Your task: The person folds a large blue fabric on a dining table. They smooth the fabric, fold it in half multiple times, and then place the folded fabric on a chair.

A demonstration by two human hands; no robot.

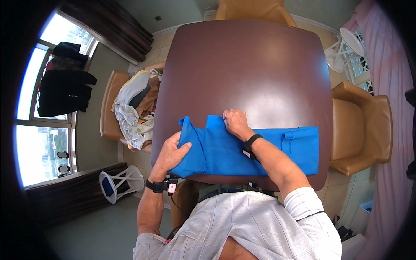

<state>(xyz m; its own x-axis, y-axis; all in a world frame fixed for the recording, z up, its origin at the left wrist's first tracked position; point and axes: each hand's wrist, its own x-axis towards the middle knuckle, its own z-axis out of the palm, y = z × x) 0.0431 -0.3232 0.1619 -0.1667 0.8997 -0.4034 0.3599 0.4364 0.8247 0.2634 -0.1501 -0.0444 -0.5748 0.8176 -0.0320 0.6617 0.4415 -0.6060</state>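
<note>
A blue cloth garment (234,152) lies folded in a long strip along the near edge of the brown table (247,65). My left hand (172,152) grips its left end, with the thumb on top and the fingers partly hidden behind the fabric. That end is lifted into a loose, slanted fold. At the far edge of the cloth, my right hand (235,122) has curled fingers pinching the fabric beside a small squared flap (214,122). The right end of the garment lies flat, with a gathered crease (287,138) across it.
A tan armchair (112,100) at the left holds a pile of clothes (136,110). Other tan armchairs stand at the right (360,130) and far side (250,9). A white stool (122,183) is at lower left. Dark clothes (65,91) hang by the window.
</note>
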